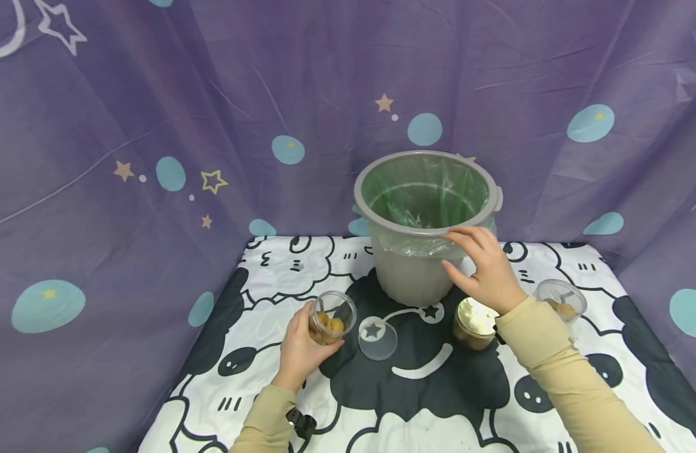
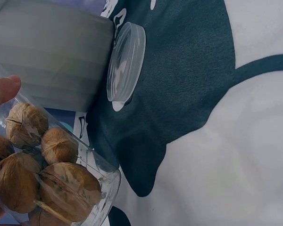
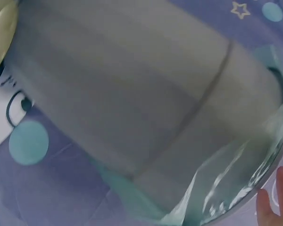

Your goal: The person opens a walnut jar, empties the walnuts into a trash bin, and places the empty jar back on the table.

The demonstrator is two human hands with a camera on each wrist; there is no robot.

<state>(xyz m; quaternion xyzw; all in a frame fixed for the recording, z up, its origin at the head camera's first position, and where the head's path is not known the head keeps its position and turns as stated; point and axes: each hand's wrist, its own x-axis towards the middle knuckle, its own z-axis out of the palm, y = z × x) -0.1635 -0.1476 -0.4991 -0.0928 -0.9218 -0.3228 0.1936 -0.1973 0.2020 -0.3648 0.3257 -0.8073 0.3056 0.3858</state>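
My left hand (image 1: 304, 349) grips a clear plastic jar (image 2: 96, 162), tilted, with its mouth uncovered. Several walnuts (image 2: 68, 190) lie inside it. Beside the jar, a clear round lid (image 1: 377, 341) rests on the cloth. My right hand (image 1: 484, 270) is raised at the front right rim of a grey bin (image 1: 407, 277), fingers spread a little and holding nothing that I can see. A green-tinted clear bag (image 1: 433, 189) lines the bin and folds over its rim. In the right wrist view, only fingertips (image 3: 282, 193) show near that rim; whether they touch it I cannot tell.
A jar with a shiny gold lid (image 1: 476, 318) stands below my right hand. Farther right, partly behind the sleeve, is another clear container (image 1: 562, 296) with brown pieces in it. A cartoon-print cloth (image 1: 427, 428) covers the table; a purple curtain (image 1: 325, 75) hangs behind.
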